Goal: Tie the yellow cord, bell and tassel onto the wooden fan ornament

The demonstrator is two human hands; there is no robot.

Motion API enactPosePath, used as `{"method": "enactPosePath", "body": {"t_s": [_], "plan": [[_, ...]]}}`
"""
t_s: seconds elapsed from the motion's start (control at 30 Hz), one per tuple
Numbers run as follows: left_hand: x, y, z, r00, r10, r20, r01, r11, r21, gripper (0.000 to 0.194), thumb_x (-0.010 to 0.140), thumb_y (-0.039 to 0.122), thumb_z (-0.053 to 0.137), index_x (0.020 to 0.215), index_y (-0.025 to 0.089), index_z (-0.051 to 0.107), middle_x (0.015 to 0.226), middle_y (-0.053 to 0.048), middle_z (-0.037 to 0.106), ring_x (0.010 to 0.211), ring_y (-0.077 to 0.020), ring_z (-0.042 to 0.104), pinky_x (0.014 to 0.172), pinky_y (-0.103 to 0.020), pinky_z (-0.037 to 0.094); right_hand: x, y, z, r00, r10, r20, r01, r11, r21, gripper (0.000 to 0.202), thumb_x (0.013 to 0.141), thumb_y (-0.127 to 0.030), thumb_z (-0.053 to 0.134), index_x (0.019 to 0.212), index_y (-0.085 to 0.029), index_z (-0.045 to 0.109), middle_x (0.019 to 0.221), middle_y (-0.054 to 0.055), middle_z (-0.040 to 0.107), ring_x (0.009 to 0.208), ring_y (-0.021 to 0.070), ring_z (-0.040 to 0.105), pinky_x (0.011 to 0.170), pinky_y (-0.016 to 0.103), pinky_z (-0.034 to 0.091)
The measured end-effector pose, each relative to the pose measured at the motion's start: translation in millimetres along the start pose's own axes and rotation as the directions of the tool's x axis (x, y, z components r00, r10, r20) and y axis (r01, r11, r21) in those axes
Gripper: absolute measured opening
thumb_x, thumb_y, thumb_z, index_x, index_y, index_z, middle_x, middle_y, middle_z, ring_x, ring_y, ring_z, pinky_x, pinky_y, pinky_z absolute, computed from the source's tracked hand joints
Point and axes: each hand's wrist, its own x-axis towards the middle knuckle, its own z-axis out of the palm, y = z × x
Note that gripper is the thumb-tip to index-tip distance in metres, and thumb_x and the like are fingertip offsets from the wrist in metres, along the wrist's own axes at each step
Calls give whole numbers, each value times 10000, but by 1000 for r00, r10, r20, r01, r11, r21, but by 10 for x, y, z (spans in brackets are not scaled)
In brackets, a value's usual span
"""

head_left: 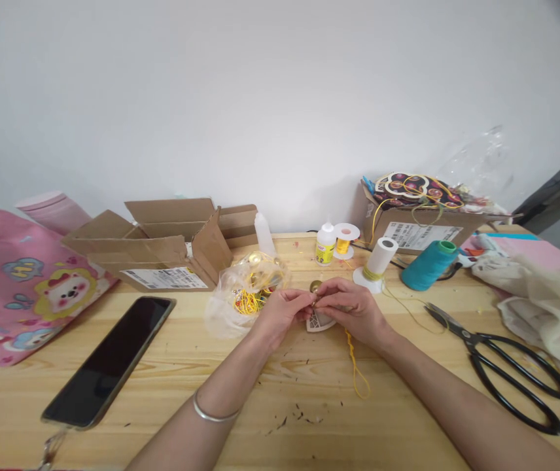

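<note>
My left hand and my right hand meet over the table with fingertips pinched together. A small round brass-coloured bell shows just above the fingertips, gripped at its lower end. Beneath the fingers is a pale flat pendant with a dark openwork pattern, partly covered by my right hand. From under that hand a knotted yellow cord trails down and ends in a loop. Fine detail between the fingertips is hidden.
Left of the hands lies a clear bag of bells and yellow cords. Behind stand an open cardboard box, a glue bottle and thread spools. Black scissors lie right, a phone left. Dark scraps dot the front.
</note>
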Motion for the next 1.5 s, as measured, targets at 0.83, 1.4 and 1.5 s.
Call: {"method": "enactPosePath", "body": {"t_s": [0.83, 1.4, 1.5], "plan": [[-58, 167, 4, 638, 606, 476, -560, -59, 826, 115, 725, 101, 497, 743, 159, 594, 767, -34, 601, 738, -150, 530, 666, -264, 419, 57, -58, -26, 994, 109, -24, -112, 969, -222, 60, 775, -184, 545, 741, -190, 595, 714, 29, 617, 693, 143, 553, 632, 276, 450], [60, 117, -88, 503, 622, 600, -619, -225, 753, 125, 790, 150, 476, 781, 162, 600, 807, -51, 633, 749, -143, 550, 684, -275, 445, 25, 33, 50, 920, 391, -34, -391, 920, 1, 115, 758, -227, 522, 754, -175, 625, 726, 29, 643, 671, 139, 581, 619, 268, 470], [83, 108, -92, 461, 636, 619, -648, -235, 725, 141, 803, 154, 460, 793, 168, 600, 818, -52, 639, 752, -136, 559, 694, -274, 451, 17, 57, 60, 911, 410, -56, -408, 912, 36, 124, 752, -234, 528, 775, -176, 636, 725, 26, 653, 654, 137, 587, 615, 269, 475]]}}
